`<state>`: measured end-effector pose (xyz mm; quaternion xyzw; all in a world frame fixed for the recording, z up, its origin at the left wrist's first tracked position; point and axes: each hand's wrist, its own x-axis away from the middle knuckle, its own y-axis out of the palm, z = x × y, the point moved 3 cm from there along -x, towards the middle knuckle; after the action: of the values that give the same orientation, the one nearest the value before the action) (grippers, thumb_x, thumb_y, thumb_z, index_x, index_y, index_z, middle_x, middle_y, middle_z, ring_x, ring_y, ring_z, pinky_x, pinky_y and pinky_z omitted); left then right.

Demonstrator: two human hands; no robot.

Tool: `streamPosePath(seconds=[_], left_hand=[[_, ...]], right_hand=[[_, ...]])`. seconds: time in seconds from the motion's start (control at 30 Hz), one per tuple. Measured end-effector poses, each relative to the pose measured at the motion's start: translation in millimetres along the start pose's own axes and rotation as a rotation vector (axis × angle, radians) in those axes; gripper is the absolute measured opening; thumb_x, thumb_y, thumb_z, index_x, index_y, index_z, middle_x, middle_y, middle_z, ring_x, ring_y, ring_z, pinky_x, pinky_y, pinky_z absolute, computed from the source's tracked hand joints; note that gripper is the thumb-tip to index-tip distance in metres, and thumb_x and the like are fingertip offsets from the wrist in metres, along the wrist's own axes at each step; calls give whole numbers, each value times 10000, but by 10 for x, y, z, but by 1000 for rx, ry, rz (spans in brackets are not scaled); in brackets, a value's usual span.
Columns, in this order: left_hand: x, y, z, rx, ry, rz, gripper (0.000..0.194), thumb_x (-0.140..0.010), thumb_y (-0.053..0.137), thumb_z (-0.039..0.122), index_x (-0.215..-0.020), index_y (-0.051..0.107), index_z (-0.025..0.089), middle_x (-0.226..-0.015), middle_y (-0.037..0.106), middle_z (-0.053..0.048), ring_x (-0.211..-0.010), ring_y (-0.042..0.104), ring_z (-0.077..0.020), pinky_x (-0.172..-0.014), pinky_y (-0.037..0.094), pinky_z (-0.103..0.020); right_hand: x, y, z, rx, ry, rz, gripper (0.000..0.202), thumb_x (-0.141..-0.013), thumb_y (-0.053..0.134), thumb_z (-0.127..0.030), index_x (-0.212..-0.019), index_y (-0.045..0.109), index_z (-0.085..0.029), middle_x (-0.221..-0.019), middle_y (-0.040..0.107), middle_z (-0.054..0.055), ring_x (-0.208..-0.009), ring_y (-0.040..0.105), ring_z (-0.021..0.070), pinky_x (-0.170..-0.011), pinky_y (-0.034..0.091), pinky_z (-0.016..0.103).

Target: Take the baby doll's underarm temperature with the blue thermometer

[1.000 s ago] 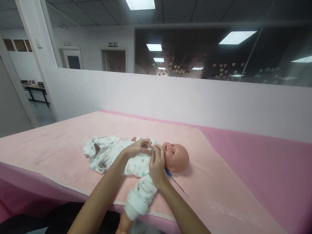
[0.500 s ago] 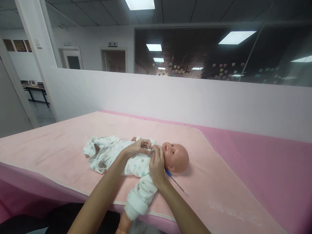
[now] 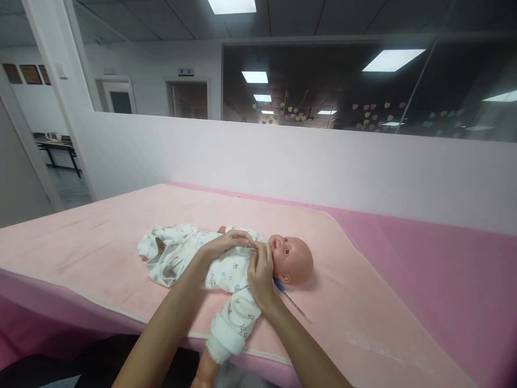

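A baby doll (image 3: 298, 261) lies on its back, head to the right, dressed in a white printed baby outfit (image 3: 226, 274). My left hand (image 3: 228, 242) rests over the doll's upper chest, its fingers bent and pinching at the outfit's neckline. Beside the doll's chin, my right hand (image 3: 262, 269) meets it with curled fingers at the same spot of cloth. The fingertips nearly touch, and the small bit of fabric between them is mostly hidden. A thin clear thermometer-like stick with a blue end (image 3: 297, 305) lies by the doll's head, partly behind my right wrist.
The doll lies on a pale pink mat (image 3: 363, 302) over a brighter pink padded surface (image 3: 436, 253). One doll arm (image 3: 207, 366) hangs past the mat's near edge. A white low wall (image 3: 283, 161) with a window above it stands behind.
My left fingers have closed down a little toward the right fingertips at the neckline. The doll and the stick stay where they were.
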<state>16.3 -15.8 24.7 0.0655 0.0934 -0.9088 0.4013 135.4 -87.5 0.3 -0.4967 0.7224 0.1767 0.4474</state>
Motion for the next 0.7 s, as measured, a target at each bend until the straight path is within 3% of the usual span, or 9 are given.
streamPosePath(seconds=[0.13,0.23,0.3,0.57,0.7], left_hand=[[75,-170,12,-1,-22,16,306,-778,542,413,-833,672,141,-777,645,-58,-865,562,-195,-825,394,-291],[219,-291,4,-138,-135,-80,329,-726,638,332,-1018,648,180,-969,657,-60,-949,557,-198,-835,394,-273],[306,-342,-17,-205,-166,-99,377,-694,676,293,-1055,636,191,-981,662,-54,-936,563,-190,-825,400,-269],[402,-380,-133,-164,-30,77,197,-643,704,253,-813,705,153,-821,666,-60,-829,564,-185,-803,411,-310],[416,-358,-83,-141,-8,91,202,-643,700,226,-835,696,165,-813,639,-41,-817,534,-166,-776,397,-285]], right_hand=[[13,-34,-32,-9,-68,-1,281,-816,333,-70,-958,532,-208,-919,541,47,-882,513,165,-798,440,325],[34,-57,-43,-6,-109,-4,285,-791,337,-67,-942,538,-202,-903,538,46,-864,515,169,-775,441,323],[45,-61,-50,-5,-129,-16,283,-777,339,-70,-927,544,-195,-882,538,47,-843,513,171,-749,442,317],[56,24,-35,110,-139,-164,296,-733,344,-55,-884,564,-183,-840,547,54,-805,514,180,-721,433,310],[56,52,-41,139,-152,-224,305,-716,371,-52,-912,567,-176,-884,554,65,-844,519,188,-738,433,309]])
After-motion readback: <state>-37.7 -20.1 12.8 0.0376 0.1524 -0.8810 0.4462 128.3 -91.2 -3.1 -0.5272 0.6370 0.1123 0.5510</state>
